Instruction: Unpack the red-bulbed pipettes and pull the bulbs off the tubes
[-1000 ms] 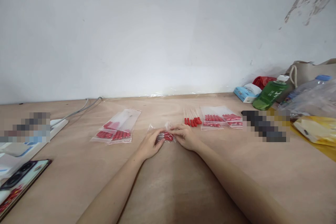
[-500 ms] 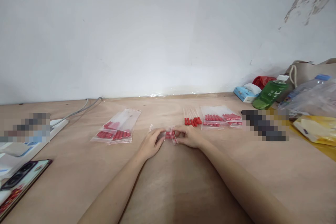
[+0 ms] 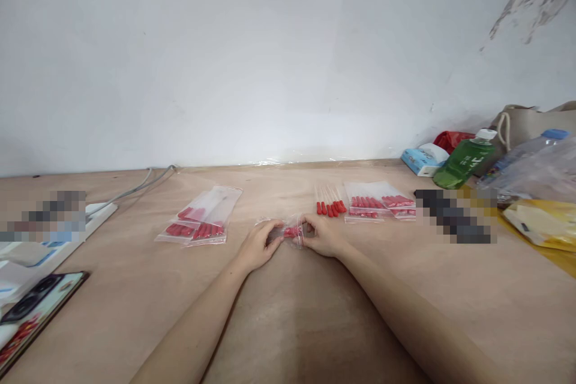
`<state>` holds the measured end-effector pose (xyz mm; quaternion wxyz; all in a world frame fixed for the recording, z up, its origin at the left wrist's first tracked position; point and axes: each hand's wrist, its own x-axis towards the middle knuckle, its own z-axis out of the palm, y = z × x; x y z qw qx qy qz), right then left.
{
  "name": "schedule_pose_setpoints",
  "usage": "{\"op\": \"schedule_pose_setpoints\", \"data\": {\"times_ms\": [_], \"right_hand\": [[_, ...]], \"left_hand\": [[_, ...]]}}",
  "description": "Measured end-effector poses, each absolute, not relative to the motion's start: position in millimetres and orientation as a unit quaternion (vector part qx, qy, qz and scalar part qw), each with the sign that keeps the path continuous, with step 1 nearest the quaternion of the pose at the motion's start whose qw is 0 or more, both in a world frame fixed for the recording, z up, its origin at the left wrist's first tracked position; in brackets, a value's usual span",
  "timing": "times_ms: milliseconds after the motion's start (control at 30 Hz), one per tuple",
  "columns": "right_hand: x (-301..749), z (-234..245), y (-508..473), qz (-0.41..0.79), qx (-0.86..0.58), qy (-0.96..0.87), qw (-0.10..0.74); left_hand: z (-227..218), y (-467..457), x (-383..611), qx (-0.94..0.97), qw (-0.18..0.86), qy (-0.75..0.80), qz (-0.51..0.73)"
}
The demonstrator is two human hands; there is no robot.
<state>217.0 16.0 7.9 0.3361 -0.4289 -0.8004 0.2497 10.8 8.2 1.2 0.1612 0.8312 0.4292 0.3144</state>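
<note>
My left hand and my right hand both pinch a small clear plastic bag with red-handled pieces inside, low over the wooden table. The fingers of both hands are closed on the bag's ends. Left of my hands lie filled clear bags with red pieces. To the right lie loose red-handled sticks and more filled bags.
A green bottle, a blue-and-white pack, a clear bottle, a cloth bag and yellow packaging crowd the right. A phone, a white power strip and a cable are on the left.
The small bag has been gathered tighter between my hands; my right hand shifted slightly left and the red pieces now show between the fingers of both hands.
</note>
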Motion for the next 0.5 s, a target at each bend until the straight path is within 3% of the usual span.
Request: {"op": "schedule_pose_setpoints", "data": {"times_ms": [300,500], "right_hand": [[222.7,0.1,27.6,0.417,-0.393,-0.715,0.4],[272.7,33.5,38.7,0.512,-0.444,-0.616,0.402]], "left_hand": [[-1.5,9.2,9.6,0.822,0.172,0.436,0.324],[-1.8,9.5,8.7,0.817,0.146,0.457,0.318]]}}
